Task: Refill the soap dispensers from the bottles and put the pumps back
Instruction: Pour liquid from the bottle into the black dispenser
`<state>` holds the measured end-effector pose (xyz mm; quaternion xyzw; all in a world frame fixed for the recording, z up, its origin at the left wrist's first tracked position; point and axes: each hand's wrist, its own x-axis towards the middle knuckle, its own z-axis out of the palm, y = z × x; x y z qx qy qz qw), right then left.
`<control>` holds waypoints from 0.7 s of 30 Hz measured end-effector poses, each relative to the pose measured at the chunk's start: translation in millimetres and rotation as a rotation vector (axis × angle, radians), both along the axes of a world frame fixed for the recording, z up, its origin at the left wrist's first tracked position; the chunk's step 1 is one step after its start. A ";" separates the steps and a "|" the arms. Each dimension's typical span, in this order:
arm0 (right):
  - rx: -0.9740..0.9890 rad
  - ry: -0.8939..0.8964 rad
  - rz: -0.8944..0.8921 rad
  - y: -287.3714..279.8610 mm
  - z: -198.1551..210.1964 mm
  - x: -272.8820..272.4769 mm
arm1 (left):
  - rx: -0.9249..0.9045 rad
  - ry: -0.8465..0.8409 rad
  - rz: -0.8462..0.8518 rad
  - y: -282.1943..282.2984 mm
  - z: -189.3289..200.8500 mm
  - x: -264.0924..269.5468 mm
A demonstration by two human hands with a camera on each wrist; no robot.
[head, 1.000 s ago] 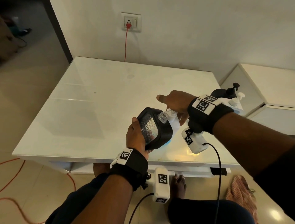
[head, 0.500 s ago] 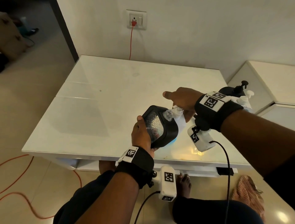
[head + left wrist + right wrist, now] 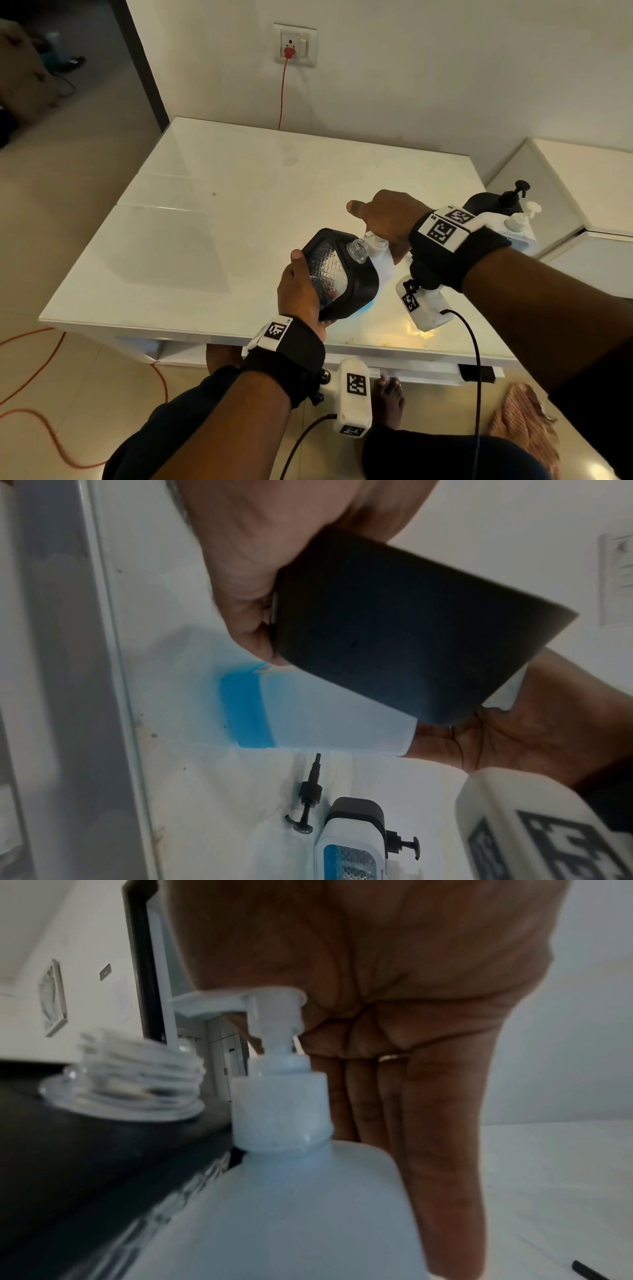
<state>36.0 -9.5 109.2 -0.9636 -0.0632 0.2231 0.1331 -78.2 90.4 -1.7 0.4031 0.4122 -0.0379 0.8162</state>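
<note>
Left hand (image 3: 301, 291) fingers grip the tilted, pump-less black dispenser (image 3: 337, 274) above the bench (image 3: 205, 240); right hand (image 3: 387, 219) fingers wrap the white bottle (image 3: 291, 1204), touching it. Refilling seems underway; next, the nozzle must meet the open neck.

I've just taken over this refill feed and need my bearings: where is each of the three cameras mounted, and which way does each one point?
Head: worn on the head, looking forward and down over the white table; both forearms, left hand, right hand and bare feet show.
Left wrist: under the left hand, looking along it at the black dispenser and white bottle.
Right wrist: under the right hand, facing the bottle's pump and the dispenser's open neck.
Shared: all three show dispenser and bottle side by side.
</note>
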 end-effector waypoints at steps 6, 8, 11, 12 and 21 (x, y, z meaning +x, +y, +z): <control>0.012 -0.064 0.017 -0.7 -4.3 -1.3 | -0.013 -0.010 0.003 1.0 1.4 -1.6; -0.013 -0.119 0.023 -2.0 -7.0 -3.0 | -0.016 -0.015 0.001 0.2 -1.4 -1.3; 0.008 -0.146 0.004 -2.5 -5.9 -6.7 | -0.012 -0.008 0.010 0.6 0.1 0.1; 0.017 -0.133 0.000 -1.4 -5.0 -7.1 | -0.009 -0.013 0.010 0.9 -3.0 1.2; 0.104 -0.004 -0.045 -4.7 2.5 -6.2 | -0.001 -0.012 0.012 -1.0 4.5 -1.4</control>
